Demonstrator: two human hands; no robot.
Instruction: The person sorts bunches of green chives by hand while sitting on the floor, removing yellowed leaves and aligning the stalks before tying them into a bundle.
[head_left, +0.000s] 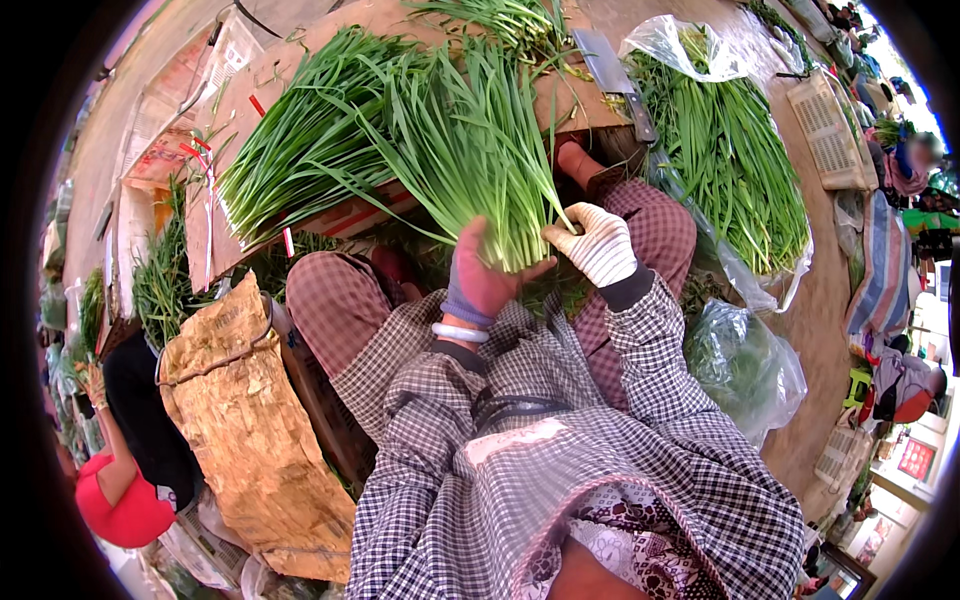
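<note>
My left hand (486, 274), in a pink and grey work glove, is closed around the pale lower ends of a large bunch of garlic chives (480, 165). The leaves fan out away from me over the board. At the right side of that bunch, my right hand (596, 238), in a white knit glove, pinches a chive stem between thumb and fingertips. More chives (315, 142) lie in a pile on the wooden board (225, 142) to the left, and others (502, 19) lie at its far side.
A cleaver (604, 64) lies on the board's right end, its handle over the edge. Further right are chives in an opened plastic bag (735, 157) and a tied clear bag (739, 360). Left of my knees stands a box covered in torn brown paper (247, 427). A person in red (124, 495) is at far left.
</note>
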